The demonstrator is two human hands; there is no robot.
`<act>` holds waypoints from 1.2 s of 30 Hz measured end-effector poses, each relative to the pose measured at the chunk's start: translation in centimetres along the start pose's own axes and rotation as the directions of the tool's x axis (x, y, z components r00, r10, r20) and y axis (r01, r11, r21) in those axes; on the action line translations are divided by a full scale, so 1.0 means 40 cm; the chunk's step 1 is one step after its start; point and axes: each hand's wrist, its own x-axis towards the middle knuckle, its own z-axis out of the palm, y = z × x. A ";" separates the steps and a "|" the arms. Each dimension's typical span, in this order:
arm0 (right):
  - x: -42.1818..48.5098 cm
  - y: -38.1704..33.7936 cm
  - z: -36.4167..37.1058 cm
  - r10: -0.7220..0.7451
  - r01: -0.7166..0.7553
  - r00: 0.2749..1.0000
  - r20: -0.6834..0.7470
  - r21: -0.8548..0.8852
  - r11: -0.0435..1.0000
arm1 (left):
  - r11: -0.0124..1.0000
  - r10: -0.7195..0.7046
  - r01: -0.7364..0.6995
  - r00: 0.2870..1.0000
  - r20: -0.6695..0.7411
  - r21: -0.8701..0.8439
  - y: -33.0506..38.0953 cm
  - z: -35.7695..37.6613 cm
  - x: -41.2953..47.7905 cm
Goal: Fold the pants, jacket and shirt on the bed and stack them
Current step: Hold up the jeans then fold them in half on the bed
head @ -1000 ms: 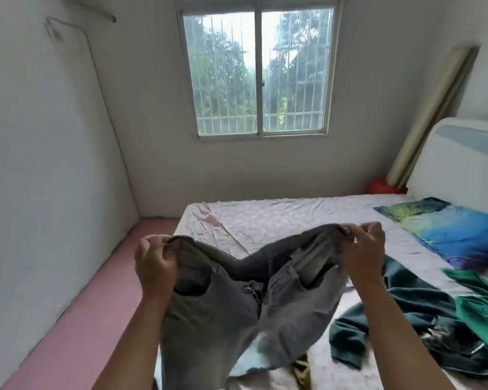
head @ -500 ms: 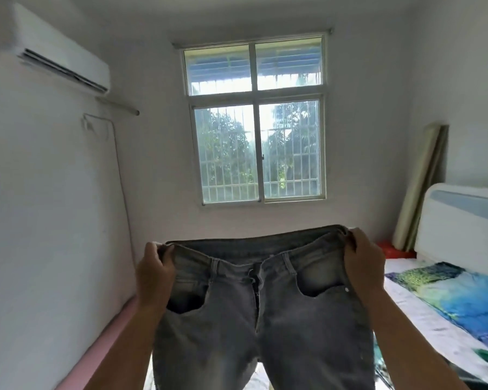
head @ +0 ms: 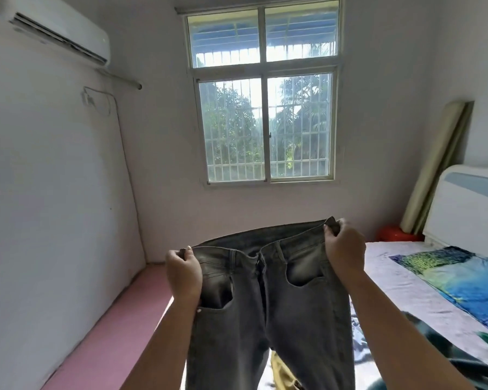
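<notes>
Grey jeans held up in the air by the waistband, fly and front pockets facing the camera, legs hanging straight down below the fingers. Left hand raised on an outstretched forearm, back of the hand toward the camera, fingers curled tight round the left end of the waistband. Right hand slightly higher, fingers and thumb pinching the right end, a fold of denim standing up above the knuckles. Waistband stretched between the two grips. Below and right of the right-hand fingers, a bed with a pale sheet, a blue-green pillow and a dark teal garment. Beyond the fingers, a barred window.
</notes>
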 end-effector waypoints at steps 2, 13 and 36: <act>-0.024 -0.027 0.016 -0.007 0.006 1.000 0.021 0.047 0.999 | 0.995 -0.063 0.066 0.997 0.033 -0.079 0.006 0.032 -0.033; -0.182 -0.130 0.016 -0.273 0.105 0.930 0.244 0.537 0.837 | 0.897 0.101 0.127 0.874 0.476 -0.424 0.120 0.055 -0.226; -0.258 -0.096 -0.002 -0.444 -0.175 0.724 0.527 0.764 0.621 | 0.959 0.204 -0.060 0.822 0.532 -0.276 0.106 -0.062 -0.195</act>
